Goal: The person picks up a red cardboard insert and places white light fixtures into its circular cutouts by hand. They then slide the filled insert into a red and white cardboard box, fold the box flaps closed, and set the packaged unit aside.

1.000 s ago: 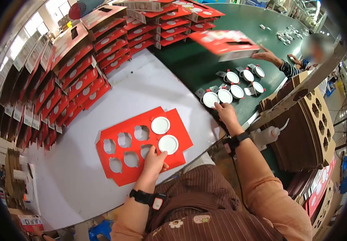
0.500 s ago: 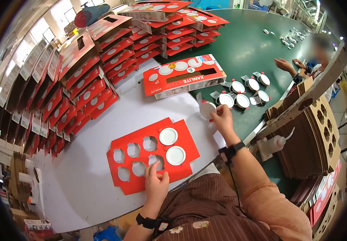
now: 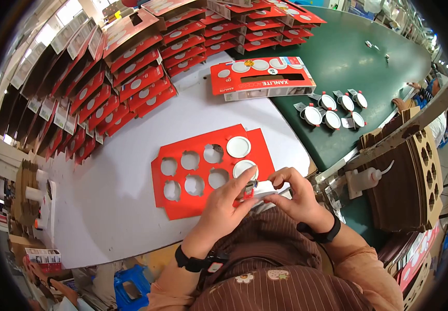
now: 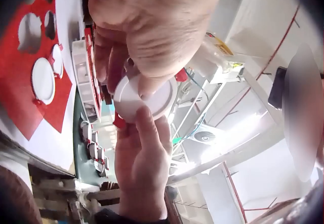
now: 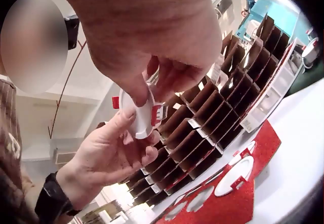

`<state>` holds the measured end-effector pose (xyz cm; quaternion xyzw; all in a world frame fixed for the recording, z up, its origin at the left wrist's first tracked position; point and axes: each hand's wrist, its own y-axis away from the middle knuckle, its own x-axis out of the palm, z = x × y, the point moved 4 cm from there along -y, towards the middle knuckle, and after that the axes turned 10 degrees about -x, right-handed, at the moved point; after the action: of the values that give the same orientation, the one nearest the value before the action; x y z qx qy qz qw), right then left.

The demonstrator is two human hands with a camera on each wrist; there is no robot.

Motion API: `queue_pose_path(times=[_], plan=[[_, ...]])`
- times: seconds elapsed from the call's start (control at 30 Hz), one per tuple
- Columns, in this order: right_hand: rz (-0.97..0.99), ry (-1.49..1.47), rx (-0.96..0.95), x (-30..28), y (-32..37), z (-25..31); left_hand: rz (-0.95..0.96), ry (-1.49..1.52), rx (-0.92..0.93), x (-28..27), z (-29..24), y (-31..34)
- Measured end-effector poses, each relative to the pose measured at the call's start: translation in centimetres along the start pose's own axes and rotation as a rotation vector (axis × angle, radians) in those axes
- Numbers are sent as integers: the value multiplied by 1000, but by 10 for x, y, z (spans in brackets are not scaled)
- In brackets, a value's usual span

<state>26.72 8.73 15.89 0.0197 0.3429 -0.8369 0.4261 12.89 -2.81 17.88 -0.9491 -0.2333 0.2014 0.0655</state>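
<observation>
Close above the front edge of the white table (image 3: 115,207), both hands pinch one round white downlight (image 5: 144,125) with red clips. My left hand (image 3: 219,212) grips its left side, thumb across the white face in the left wrist view. From the other side, my right hand (image 3: 304,205) holds the rim, fingers bent and thumb on the face. A red cardboard insert (image 3: 264,150) with round cutouts lies flat just beyond the hands. Two white downlights sit in its right-hand cutouts, the far one (image 3: 238,147) in full view, the near one (image 3: 240,169) partly hidden by my left hand.
A red printed box (image 3: 229,83) lies beyond the insert. Several downlights (image 3: 333,119) stand on the green table (image 3: 333,41). Stacked red boxes (image 3: 130,85) line the far left. Brown cardboard sheets (image 3: 395,186) and a white bottle (image 3: 364,180) are at right.
My right hand has picked up a downlight from the green table and brought it to my left hand, which has left the insert. Another person has set the red box down and withdrawn their hand.
</observation>
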Motion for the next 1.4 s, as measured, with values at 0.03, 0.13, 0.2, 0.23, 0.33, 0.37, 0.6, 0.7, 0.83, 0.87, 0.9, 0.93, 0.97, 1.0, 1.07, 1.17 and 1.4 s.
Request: queue_pose_path(times=[0.03, 0.13, 0.2, 0.23, 0.33, 0.37, 0.6, 0.7, 0.83, 0.87, 0.9, 0.93, 0.97, 1.0, 1.07, 1.17, 1.4], plan=[[10, -77, 46, 1, 4, -2, 109, -69, 8, -4, -3, 3], [52, -150, 154, 2, 12, 1, 204, -94, -20, -4, -4, 13], [65, -156, 198, 3, 17, 2, 195, -51, -56, 1, 1, 21], [74, -159, 246, 4, 19, 1, 188, 60, -113, 5, 10, 26], [117, -155, 275, 6, 20, 2, 187, 237, -231, 16, 29, 34], [117, -156, 275, 6, 21, 1, 193, 305, -291, 18, 34, 35], [83, -104, 593, -5, 28, -19, -23, 238, -628, -30, 117, -17], [56, -235, 585, -2, 36, -38, -199, 319, -862, -71, 186, -42], [23, -265, 558, -2, 33, -47, 46, 713, -1187, -81, 221, -40], [25, -208, 534, -2, 36, -53, 38, 703, -1194, -80, 225, -40], [3, -179, 541, -2, 38, -59, 106, 760, -1249, -71, 229, -33], [-7, -160, 550, -1, 40, -65, 159, 822, -1310, -66, 230, -18], [39, -69, 545, -2, 37, -65, 125, 815, -1198, -60, 213, -10], [58, -94, 624, -1, 31, -61, 71, 796, -1096, -48, 186, -5], [21, -123, 603, 13, 31, -80, -30, 704, -1120, -35, 163, 6], [5, -108, 568, 29, 17, -84, 26, 778, -1148, -22, 164, 25], [65, 193, 503, 55, -5, -69, -68, 734, -1157, -15, 135, 47]])
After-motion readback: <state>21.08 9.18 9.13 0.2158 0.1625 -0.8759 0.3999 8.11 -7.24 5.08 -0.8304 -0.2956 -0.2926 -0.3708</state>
